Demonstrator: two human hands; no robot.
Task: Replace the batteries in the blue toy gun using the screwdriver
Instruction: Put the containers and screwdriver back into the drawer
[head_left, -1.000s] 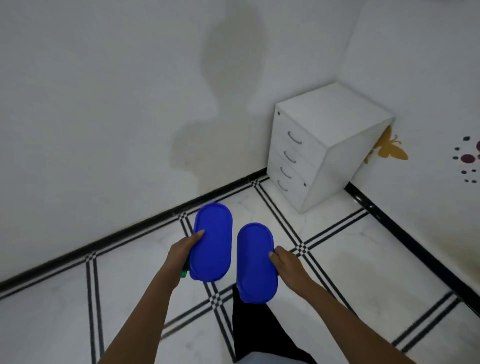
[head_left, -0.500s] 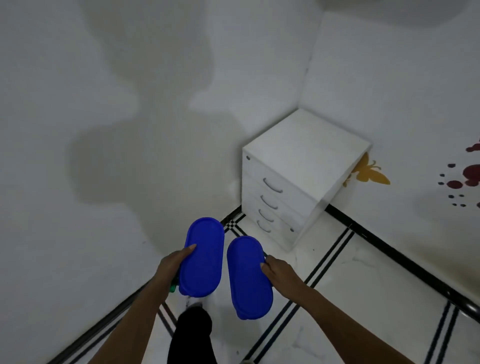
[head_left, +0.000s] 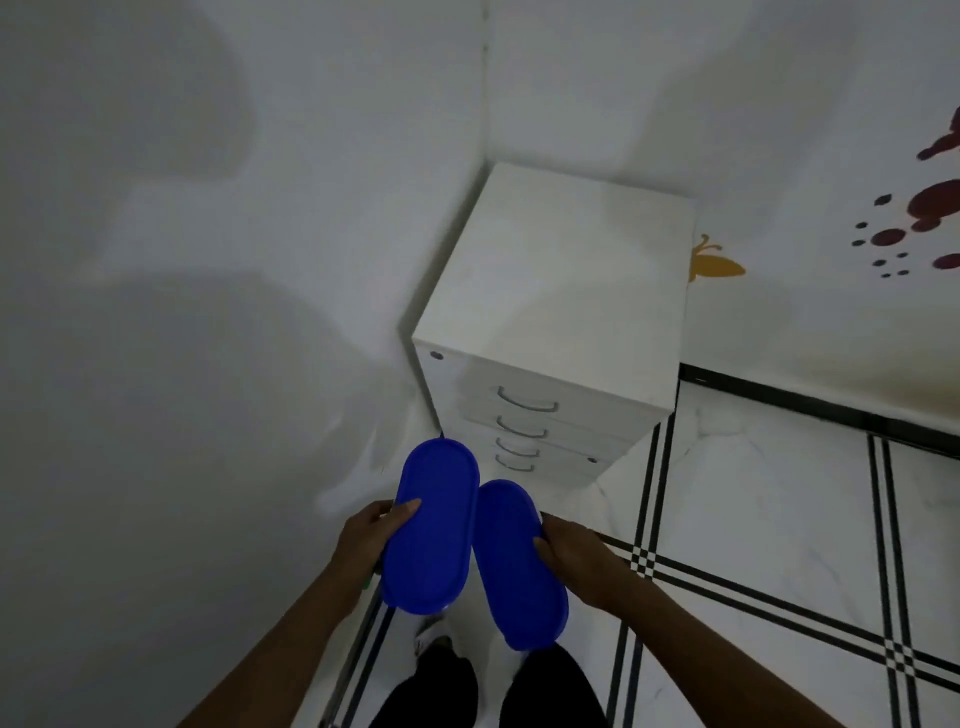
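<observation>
Blue oval container lid (head_left: 431, 525) being gripped at its near-left edge by the left hand (head_left: 371, 535), thumb lying across the top and fingers curling beneath. Gripping a second blue oval container (head_left: 519, 564) from its right side: the right hand (head_left: 576, 553), thumb pressing on the rim. Standing just beyond both hands, a white drawer cabinet (head_left: 561, 291) in the wall corner. Toy gun and screwdriver not showing anywhere; something green (head_left: 367, 583) peeking below the left hand.
</observation>
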